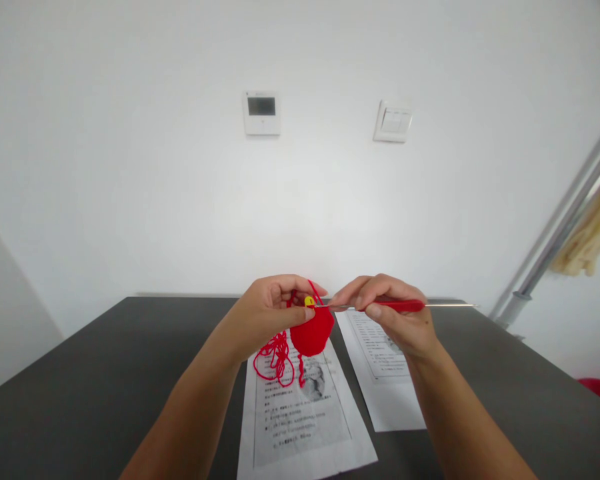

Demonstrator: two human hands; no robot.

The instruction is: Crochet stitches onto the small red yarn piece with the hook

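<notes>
My left hand (pixel 275 307) pinches a round red crochet piece (pixel 313 333) by its upper edge, thumb in front. A small yellow stitch marker (pixel 309 302) sits at that edge, by the thumb tip. Red yarn (pixel 316 290) runs up from the piece to my left index finger. My right hand (pixel 393 307) is closed round the red handle of a crochet hook (pixel 403 306), held level. The hook's thin metal shaft reaches left to the edge of the piece; its tip is hidden there. Below my left hand lies a loose tangle of red yarn (pixel 277 360).
Two printed sheets lie on the dark table, a nearer sheet (pixel 305 433) under the yarn and another sheet (pixel 380 373) to its right. A white wall with a thermostat (pixel 262 113) and a light switch (pixel 393 121) stands behind. A metal pole (pixel 555 240) slants at the right.
</notes>
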